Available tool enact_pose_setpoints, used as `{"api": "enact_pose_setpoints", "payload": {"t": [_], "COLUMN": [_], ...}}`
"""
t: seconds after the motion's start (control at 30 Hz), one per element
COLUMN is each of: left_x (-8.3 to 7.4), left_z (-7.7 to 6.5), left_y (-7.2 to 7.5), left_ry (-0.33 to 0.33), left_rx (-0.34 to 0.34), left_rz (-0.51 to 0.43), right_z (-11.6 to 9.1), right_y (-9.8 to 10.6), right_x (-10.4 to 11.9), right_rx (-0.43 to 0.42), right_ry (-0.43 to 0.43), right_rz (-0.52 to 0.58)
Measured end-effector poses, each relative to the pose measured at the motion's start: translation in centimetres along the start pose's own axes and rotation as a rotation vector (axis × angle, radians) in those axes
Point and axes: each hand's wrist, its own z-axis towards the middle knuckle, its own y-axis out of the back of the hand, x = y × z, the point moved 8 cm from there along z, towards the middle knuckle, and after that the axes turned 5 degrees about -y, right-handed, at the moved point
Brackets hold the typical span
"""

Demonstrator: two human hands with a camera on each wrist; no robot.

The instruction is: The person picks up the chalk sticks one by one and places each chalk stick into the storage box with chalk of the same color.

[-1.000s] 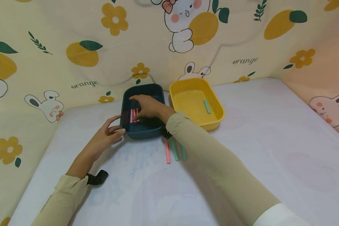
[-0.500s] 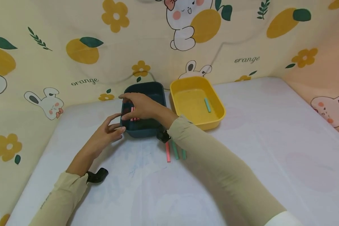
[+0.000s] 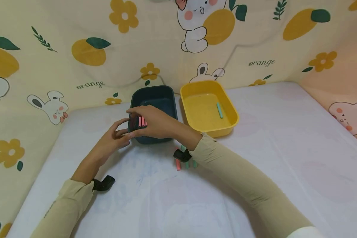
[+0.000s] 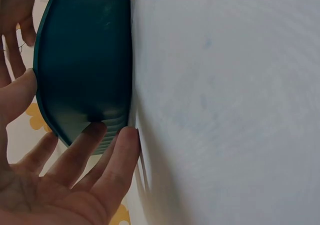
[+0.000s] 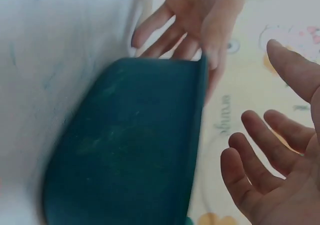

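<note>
A dark teal box (image 5: 125,145) stands tilted across the view, its outer wall slightly blurred and its lip running along one side. At one end of the box is the left hand (image 5: 197,17), its thumb by the corner of the lip and some fingertips hidden behind the end wall. Beyond the lip of the box, the right hand (image 5: 290,192) shows its palm, fingers loosely bent and apart, with patterned cloth (image 5: 240,80) visible between. Opposite the lip, beside the box, lies the pale worktop (image 5: 30,85), with faint bluish marks.
</note>
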Motion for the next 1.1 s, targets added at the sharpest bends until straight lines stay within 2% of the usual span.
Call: {"api": "enact_pose_setpoints", "payload": {"t": [0.13, 0.23, 0.4, 0.5, 0.63, 0.9, 1.1], "left_x": [-0.2, -0.2, 0.0, 0.0, -0.1, 0.1, 0.1], "left_z": [0.0, -0.1, -0.1, 0.0, 0.1, 0.1, 0.0], "left_y": [0.0, 0.0, 0.1, 0.1, 0.3, 0.2, 0.1], "left_ry": [0.000, 0.006, 0.032, 0.042, 0.036, 0.053, 0.058], "left_rx": [-0.004, -0.015, -0.017, -0.019, -0.030, -0.033, -0.031], "left_rz": [0.012, 0.027, 0.040, 0.043, 0.050, 0.047, 0.047], "right_z": [-1.8, -3.0, -4.9, -5.9, -6.8, -9.1, -10.5], "right_y": [0.4, 0.5, 0.6, 0.8, 0.9, -0.1, -0.7], "right_x": [0.8, 0.7, -0.7, -1.5, -1.9, -3.4, -3.9], "right_rx": [-0.008, 0.000, 0.012, 0.007, 0.010, 0.080, 0.074], "right_ry": [0.038, 0.024, -0.047, -0.062, -0.053, -0.075, -0.049], "right_rz": [0.003, -0.007, -0.038, -0.046, -0.054, -0.091, -0.139]}}
